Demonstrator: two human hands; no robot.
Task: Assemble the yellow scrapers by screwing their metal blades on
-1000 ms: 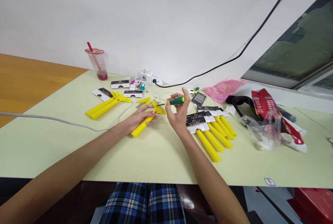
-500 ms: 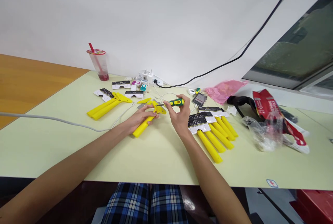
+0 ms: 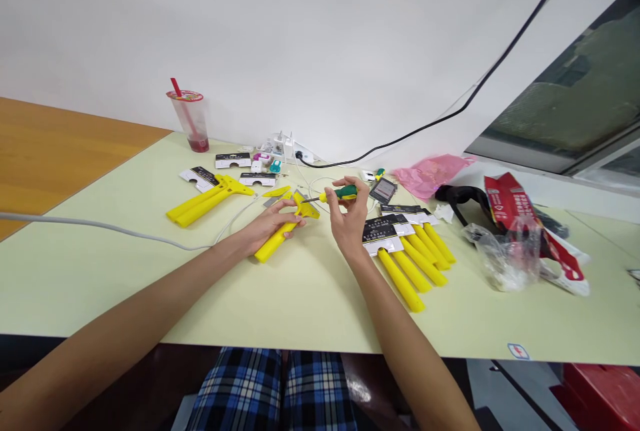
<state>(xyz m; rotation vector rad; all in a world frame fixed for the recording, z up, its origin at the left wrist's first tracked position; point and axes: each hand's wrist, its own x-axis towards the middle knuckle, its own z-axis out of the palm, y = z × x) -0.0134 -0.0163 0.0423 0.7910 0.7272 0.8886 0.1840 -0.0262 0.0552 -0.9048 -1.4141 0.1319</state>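
My left hand (image 3: 269, 227) is closed around the head end of a yellow plastic scraper (image 3: 272, 248), whose handle points down toward me. In my right hand (image 3: 350, 223) is a screwdriver (image 3: 345, 192) with a green and yellow handle, gripped between thumb and fingers. Its thin shaft points left, and the tip meets the scraper's head; whether it sits in a screw is too small to tell. Just behind the left hand lie a loose yellow piece (image 3: 276, 192) and a grey blade-like piece. Two more yellow scrapers (image 3: 203, 207) rest farther left.
Several yellow scrapers with black-and-white cards (image 3: 383, 234) lie right of my right hand. A cup with a straw (image 3: 193, 124) stands at the back left. Cables cross the table near a power strip (image 3: 285, 145). A pink bag (image 3: 430, 174) and red packaging (image 3: 510, 201) lie right.
My right hand has shifted slightly right, its thumb drawn back along the screwdriver and its fingers turned. The tip stays at the scraper's head. My left hand keeps its hold.
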